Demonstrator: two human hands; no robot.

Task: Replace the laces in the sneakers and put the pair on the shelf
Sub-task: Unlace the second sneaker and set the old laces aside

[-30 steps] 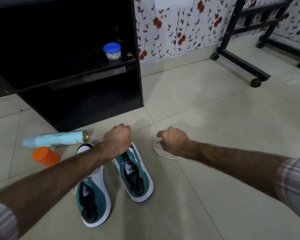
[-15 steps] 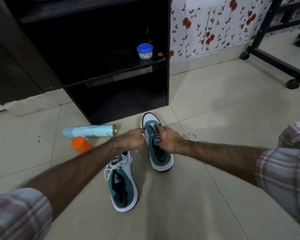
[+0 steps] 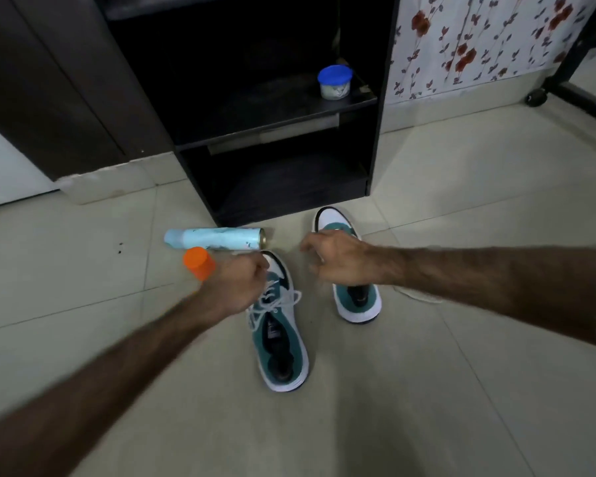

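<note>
Two teal-and-white sneakers stand on the tiled floor in front of the black shelf unit. The left sneaker has a loose white lace threaded over its tongue. My left hand is curled at its toe end and seems to pinch that lace. The right sneaker shows no lace. My right hand hovers over its middle, fingers loosely curled, holding nothing. A loose white lace lies on the floor just right of that shoe, partly hidden by my right forearm.
A pale blue spray can lies on its side left of the shoes, with an orange cap beside it. A blue-lidded jar stands on the shelf's middle board. A black wheeled stand is at the far right.
My right hand let go of the right sneaker's tongue and lifted above it. My left hand shifted from the right sneaker to the front of the left one. The view turned left.
</note>
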